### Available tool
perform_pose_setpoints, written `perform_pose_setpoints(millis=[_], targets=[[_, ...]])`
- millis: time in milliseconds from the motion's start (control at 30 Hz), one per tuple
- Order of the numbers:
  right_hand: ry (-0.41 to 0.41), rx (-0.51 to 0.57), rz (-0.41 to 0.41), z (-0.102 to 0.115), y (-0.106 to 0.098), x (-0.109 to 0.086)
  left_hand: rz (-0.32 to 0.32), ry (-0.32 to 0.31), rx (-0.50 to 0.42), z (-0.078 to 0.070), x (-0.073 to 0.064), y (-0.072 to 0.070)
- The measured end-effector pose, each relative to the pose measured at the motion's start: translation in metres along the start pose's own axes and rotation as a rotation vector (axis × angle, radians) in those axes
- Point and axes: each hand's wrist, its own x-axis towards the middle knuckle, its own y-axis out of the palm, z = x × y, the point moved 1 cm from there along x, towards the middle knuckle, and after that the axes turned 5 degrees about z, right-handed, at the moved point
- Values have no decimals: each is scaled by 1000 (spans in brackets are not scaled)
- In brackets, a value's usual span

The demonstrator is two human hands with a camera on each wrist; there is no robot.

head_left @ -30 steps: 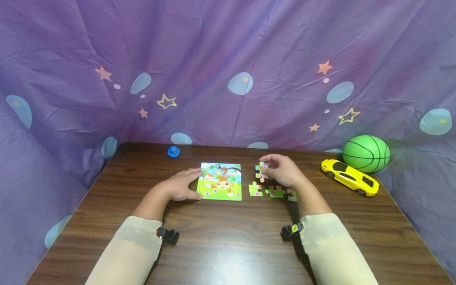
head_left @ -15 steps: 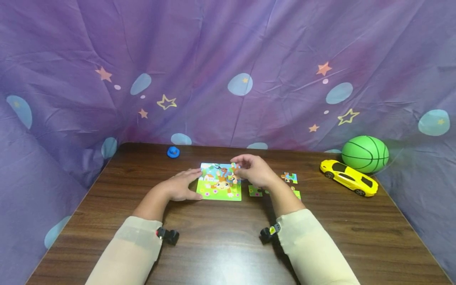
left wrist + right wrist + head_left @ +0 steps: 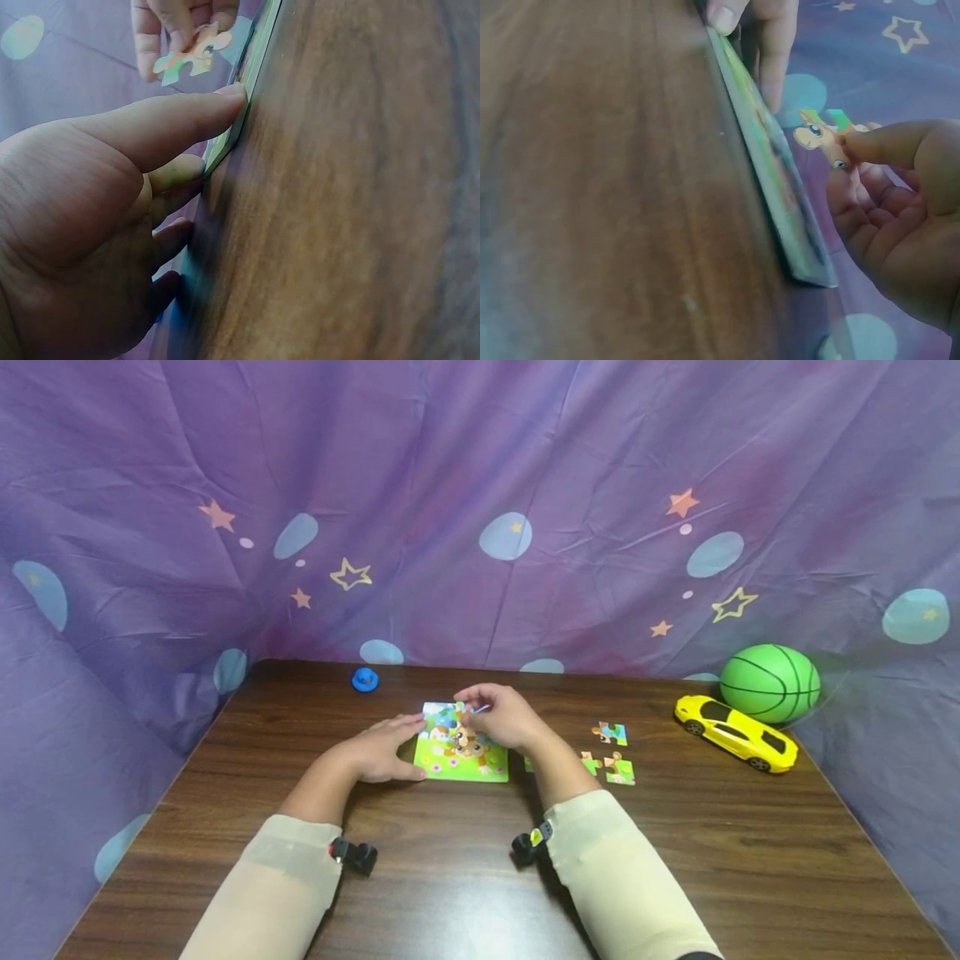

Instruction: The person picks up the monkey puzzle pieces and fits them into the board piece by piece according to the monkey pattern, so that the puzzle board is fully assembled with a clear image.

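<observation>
A square puzzle board (image 3: 465, 768) printed with a monkey lies on the table in the head view. My left hand (image 3: 378, 752) rests at its left edge, thumb (image 3: 199, 116) near the front corner and fingers fairly straight toward the back. My right hand (image 3: 501, 720) is over the board's upper right part, pinching a jigsaw piece (image 3: 826, 141) between thumb and fingers. Part of a monkey face and some green show on that piece, which is raised above the board in both wrist views. The right hand hides the board's upper right corner.
Loose jigsaw pieces lie right of the board, among them a blue one (image 3: 613, 733) and a green one (image 3: 621, 770); my right forearm partly covers others. A yellow toy car (image 3: 735, 733) and green ball (image 3: 771, 685) stand far right. A small blue toy (image 3: 365, 680) sits at the back left.
My right hand has carried the jigsaw piece leftward from the loose pieces to over the board, uncovering pieces at the right. The left hand has stayed at the board's left edge.
</observation>
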Motion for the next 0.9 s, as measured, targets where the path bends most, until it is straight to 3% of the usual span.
perform_pose_setpoints(millis=[600,900], targets=[[108,-108,-45,-13,9,1,-1,-8,-6,-2,-1,0],[114,-180,-2,-10,7,-1,-1,-6,-1,-2,-1,0]])
